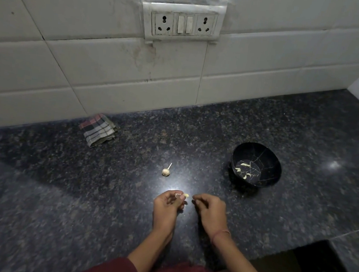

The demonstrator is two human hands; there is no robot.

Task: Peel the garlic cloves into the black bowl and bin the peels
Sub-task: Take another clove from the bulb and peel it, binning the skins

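My left hand (167,203) pinches a pale garlic clove (186,195) at its fingertips, with a bit of loose peel beside it. My right hand (209,208) hovers just right of the clove, fingers curled; whether it holds a scrap of peel is unclear. A small garlic bulb remnant with a stalk (166,171) lies on the dark granite counter beyond my hands. The black bowl (270,166) stands to the right and holds several peeled cloves (244,169).
A folded checked cloth (97,130) lies at the back left against the white tiled wall. A socket panel (183,23) is on the wall. The counter edge drops off at the lower right (291,249).
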